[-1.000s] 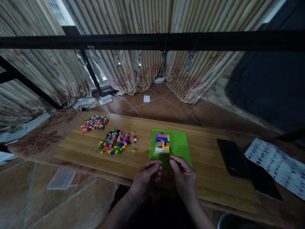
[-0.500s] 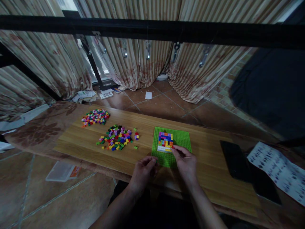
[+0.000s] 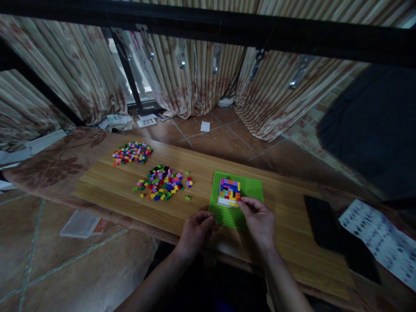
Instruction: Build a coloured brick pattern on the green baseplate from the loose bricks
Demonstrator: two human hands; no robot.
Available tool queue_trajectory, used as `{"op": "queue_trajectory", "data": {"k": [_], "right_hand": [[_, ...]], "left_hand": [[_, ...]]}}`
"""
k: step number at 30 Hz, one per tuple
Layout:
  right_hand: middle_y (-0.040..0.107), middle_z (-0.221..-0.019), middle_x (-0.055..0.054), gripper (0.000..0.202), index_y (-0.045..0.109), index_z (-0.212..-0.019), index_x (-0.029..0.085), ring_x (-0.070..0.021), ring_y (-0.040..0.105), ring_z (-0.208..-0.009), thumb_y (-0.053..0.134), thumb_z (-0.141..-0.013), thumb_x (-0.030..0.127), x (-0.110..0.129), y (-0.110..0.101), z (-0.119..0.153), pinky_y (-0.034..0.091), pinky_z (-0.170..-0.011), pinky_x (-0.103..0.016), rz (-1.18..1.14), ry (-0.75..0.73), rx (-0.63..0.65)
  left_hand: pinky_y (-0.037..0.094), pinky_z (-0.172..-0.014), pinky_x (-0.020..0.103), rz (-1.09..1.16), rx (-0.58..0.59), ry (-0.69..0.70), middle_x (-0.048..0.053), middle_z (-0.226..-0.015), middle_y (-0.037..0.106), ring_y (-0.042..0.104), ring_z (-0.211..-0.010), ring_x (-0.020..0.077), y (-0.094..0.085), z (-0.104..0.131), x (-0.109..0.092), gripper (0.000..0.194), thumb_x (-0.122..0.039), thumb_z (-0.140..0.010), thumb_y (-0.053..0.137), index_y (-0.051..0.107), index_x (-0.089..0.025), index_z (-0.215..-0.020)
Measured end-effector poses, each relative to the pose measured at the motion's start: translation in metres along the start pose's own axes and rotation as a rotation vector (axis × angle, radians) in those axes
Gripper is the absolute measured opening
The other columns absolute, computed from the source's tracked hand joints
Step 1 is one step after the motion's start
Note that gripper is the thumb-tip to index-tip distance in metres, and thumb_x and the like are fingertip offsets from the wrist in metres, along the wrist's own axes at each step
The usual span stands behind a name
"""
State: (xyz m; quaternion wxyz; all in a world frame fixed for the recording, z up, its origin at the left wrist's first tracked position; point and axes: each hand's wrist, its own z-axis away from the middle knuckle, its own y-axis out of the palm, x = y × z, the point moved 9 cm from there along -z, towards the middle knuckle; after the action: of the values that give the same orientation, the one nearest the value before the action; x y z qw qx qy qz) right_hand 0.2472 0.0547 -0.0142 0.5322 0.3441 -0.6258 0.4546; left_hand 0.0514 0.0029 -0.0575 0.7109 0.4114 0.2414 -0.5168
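A green studded baseplate (image 3: pixel 250 186) lies on the wooden board, with a block of coloured bricks (image 3: pixel 230 189) built on it and a white row along its near side. My right hand (image 3: pixel 258 216) pinches at the near right corner of that block; a bit of red shows at the fingertips, too small to make out fully. At the baseplate's near left edge is my left hand (image 3: pixel 196 232), its thumb and index finger pressed together. Whatever it may hold is hidden. Left of the plate lies a pile of loose bricks (image 3: pixel 164 184).
Farther back left is a second pile of small bricks (image 3: pixel 132 153). A dark flat device (image 3: pixel 323 221) lies on the right beside a printed sheet (image 3: pixel 380 238). A black bar (image 3: pixel 208 21) with hanging hooks crosses above. A clear plastic lid (image 3: pixel 78 224) is on the floor.
The view has shifted slightly. My right hand remains at the corner of the brick block, and the red piece shows less at its fingertips. My left hand looks nearly the same.
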Motion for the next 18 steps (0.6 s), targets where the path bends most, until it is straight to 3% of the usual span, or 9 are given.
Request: {"op": "queue_trajectory", "data": {"k": [6, 12, 18], "right_hand": [[0.072, -0.075, -0.002, 0.025, 0.072, -0.079, 0.018, -0.0159, 0.064, -0.069, 0.073, -0.067, 0.040, -0.004, -0.001, -0.001, 0.050, -0.068, -0.030, -0.004, 0.066, -0.018], [0.066, -0.061, 0.000, 0.030, 0.071, -0.072, 0.017, -0.0115, 0.055, -0.053, 0.079, -0.058, 0.042, -0.017, -0.001, -0.003, 0.044, -0.052, -0.024, -0.142, 0.199, -0.073], [0.065, -0.058, 0.000, 0.032, 0.071, -0.069, 0.017, -0.0088, 0.053, -0.050, 0.084, -0.051, 0.040, -0.028, 0.000, -0.001, 0.041, -0.047, -0.021, -0.231, 0.328, -0.083]], "left_hand": [[0.038, -0.047, 0.018, 0.000, -0.023, -0.006, 0.000, -0.066, 0.063, 0.050, -0.047, 0.0066, -0.002, 0.001, -0.001, 0.027, -0.036, -0.067, 0.069, 0.061, -0.014, -0.079], [0.037, -0.047, 0.019, 0.014, -0.010, 0.005, 0.000, -0.069, 0.064, 0.051, -0.048, 0.0075, 0.000, 0.003, -0.004, 0.026, -0.036, -0.068, 0.070, 0.062, -0.015, -0.081], [0.040, -0.047, 0.020, 0.033, 0.000, 0.017, 0.001, -0.067, 0.064, 0.052, -0.048, 0.0084, 0.000, 0.003, -0.004, 0.031, -0.039, -0.065, 0.073, 0.062, -0.014, -0.079]]}}
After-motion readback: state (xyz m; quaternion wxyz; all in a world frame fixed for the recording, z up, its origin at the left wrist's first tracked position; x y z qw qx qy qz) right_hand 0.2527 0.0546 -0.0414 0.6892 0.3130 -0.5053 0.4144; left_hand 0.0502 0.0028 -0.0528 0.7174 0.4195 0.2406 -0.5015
